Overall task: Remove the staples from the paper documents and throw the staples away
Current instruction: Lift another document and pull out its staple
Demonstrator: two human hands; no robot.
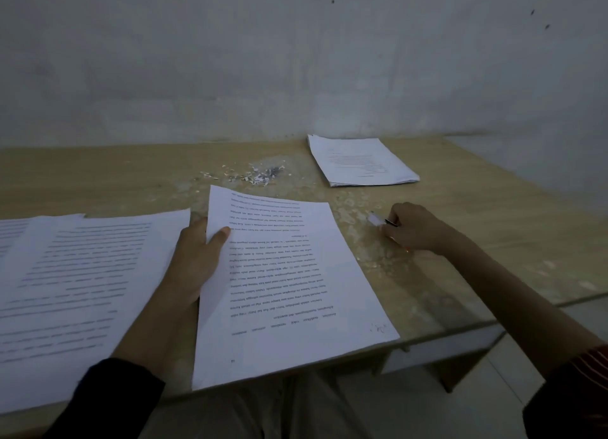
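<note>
Head view, left hand (197, 257): the printed document (296, 290) is gripped at its left edge, with the thumb (220, 234) laid on top and the fingers tucked beneath. That side appears to be raised a little off the wooden table (493, 215).
Head view, right hand (414, 229): it is curled round a small slim tool (378, 221) and rested on the table just right of the document, not touching it. The tool's pale tip is pointed toward the paper.
Tool: in this dim light its kind cannot be told; it is possibly a staple lifter or a small blade.
Near right corner of the document: faint marks are seen there, and no staple can be made out.
Staple pile (256, 174): staples mixed with paper scraps are heaped at the far middle of the table, well apart from both hands.
Paper stack (362, 162): it is laid at the far right, by the wall.
Loose pages (82, 274): they are spread at the left, beside the left hand.
Step in hand: the document is judged to be under check for a remaining staple.
Done well: each corner should be inspected. The sheets should be pressed flat before the tip is slid under any staple, and the pull kept low so that the paper is not torn.
Disposal: the heap is not yet thrown away and should be gathered whole.
</note>
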